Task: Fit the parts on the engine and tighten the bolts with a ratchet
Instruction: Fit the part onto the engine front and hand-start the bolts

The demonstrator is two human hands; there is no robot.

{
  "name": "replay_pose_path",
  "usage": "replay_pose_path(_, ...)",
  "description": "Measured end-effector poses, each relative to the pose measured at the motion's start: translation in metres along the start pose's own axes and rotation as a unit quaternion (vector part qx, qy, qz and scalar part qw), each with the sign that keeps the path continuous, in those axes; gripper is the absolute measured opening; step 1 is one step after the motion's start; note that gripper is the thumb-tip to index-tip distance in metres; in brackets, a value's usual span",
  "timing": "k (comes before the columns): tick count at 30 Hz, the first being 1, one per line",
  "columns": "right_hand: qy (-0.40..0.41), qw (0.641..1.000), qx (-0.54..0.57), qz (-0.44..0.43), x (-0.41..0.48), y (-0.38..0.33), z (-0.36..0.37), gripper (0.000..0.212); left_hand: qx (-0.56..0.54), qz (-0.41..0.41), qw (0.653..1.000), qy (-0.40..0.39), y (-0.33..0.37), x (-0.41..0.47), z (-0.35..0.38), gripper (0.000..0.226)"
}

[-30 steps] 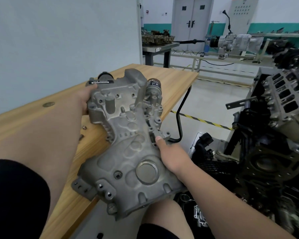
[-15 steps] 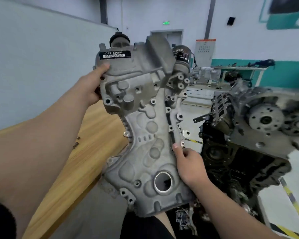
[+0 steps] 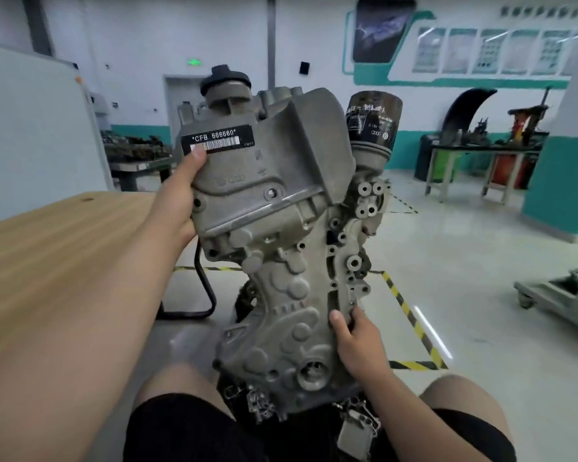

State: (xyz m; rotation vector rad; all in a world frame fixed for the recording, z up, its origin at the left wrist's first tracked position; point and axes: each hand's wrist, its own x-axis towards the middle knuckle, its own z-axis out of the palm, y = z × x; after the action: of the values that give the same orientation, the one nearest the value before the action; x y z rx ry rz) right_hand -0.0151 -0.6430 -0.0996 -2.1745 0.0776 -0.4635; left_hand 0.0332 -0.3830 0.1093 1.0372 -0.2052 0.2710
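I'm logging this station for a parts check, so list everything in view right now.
engine cover: one, grey cast metal, centre, upright, held in both hands
label: one, black with white print, cover's upper left
oil filter: one, black, cover's upper right
cap: one, black, on top of the cover
table: one, light wood, left
hose: one, black, beside the table's far end
floor tape: yellow and black stripes, floor right of the cover
workbench: one, dark top, cluttered, right background
left hand: grips the cover's upper left edge, thumb on the label
right hand: grips the cover's lower right edge
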Motion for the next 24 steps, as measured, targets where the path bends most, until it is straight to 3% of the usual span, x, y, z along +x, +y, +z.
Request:
replay_pose_path(3,-0.033,0.993,-0.108,-0.039,0.010,-0.001,-0.027,0.031,-0.009,0.014,1.000,-0.017,-0.006,0.002,0.020,0.025)
replay_pose_path(4,-0.022,0.981,-0.177,-0.074,0.008,-0.008,-0.045,0.035,-0.017,0.022,0.999,-0.025,-0.008,0.001,0.024,0.027)
replay_pose_path(5,0.037,0.983,-0.155,-0.091,0.009,-0.018,-0.066,0.036,-0.018,0.032,0.999,-0.029,-0.009,-0.001,0.026,0.034)
replay_pose_path(6,0.120,0.981,-0.077,-0.134,0.012,-0.032,-0.087,0.032,0.001,0.050,0.999,-0.021,-0.011,-0.004,0.028,0.042)
replay_pose_path(7,0.190,0.969,0.069,-0.143,0.016,-0.058,-0.105,0.029,0.042,0.077,0.996,-0.008,-0.014,-0.007,0.029,0.048)
replay_pose_path(8,0.228,0.934,0.239,-0.139,0.019,-0.083,-0.116,0.028,0.099,0.106,0.989,-0.003,-0.019,-0.013,0.033,0.048)
replay_pose_path(10,0.198,0.883,0.424,-0.022,0.037,-0.110,-0.114,0.040,0.242,0.158,0.957,-0.032,-0.035,-0.025,0.043,0.037)
replay_pose_path(12,0.143,0.894,0.419,0.070,0.043,-0.116,-0.093,0.056,0.372,0.177,0.909,-0.064,-0.057,-0.027,0.045,0.038)
replay_pose_path(15,0.154,0.902,0.383,0.124,0.042,-0.089,-0.064,0.043,0.445,0.148,0.880,-0.068,-0.080,-0.017,0.029,0.051)
replay_pose_path(17,0.157,0.916,0.350,0.113,0.042,-0.077,-0.054,0.047,0.432,0.115,0.892,-0.064,-0.090,-0.014,0.019,0.058)
replay_pose_path(20,0.170,0.942,0.285,0.053,0.054,-0.078,-0.058,0.058,0.364,0.128,0.921,-0.057,-0.088,-0.007,0.022,0.033)
replay_pose_path(24,0.221,0.934,0.265,-0.091,0.048,-0.061,-0.071,0.069,0.267,0.158,0.948,-0.068,-0.080,0.004,0.025,0.022)
